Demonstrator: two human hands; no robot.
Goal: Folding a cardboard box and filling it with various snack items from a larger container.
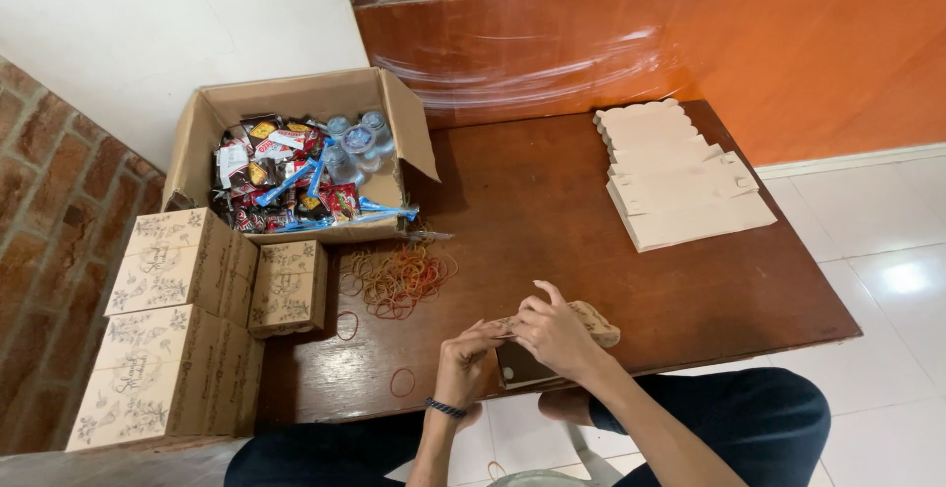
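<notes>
We see both hands meeting at the near edge of a dark wooden table point(591, 211), just above the lap of a person in dark trousers. The left hand point(463, 357), with a dark band on its wrist, has its fingers curled narrow and pinched on the near end of a small patterned box point(591, 321), and what looks like a thin rubber band is stretched there; we cannot tell exactly how it runs. The right hand point(554, 334) lies over the same box, thumb and fingers closed around it, one finger raised. The box rests at the table's near edge, partly hidden under the right hand, with a dark flat piece point(522, 367) just under it.

To the left of the hands a loose pile of rubber bands point(397, 276) lies on the table, and two single bands lie apart from it nearer the edge. Behind the pile stands an open cardboard carton point(296, 103) filled with snack packets point(271, 176) and small water cups point(357, 142). Left of that we see closed patterned boxes point(182, 319) stacked together. At the far right of the table lies a stack of flat, unfolded box blanks point(680, 181)
</notes>
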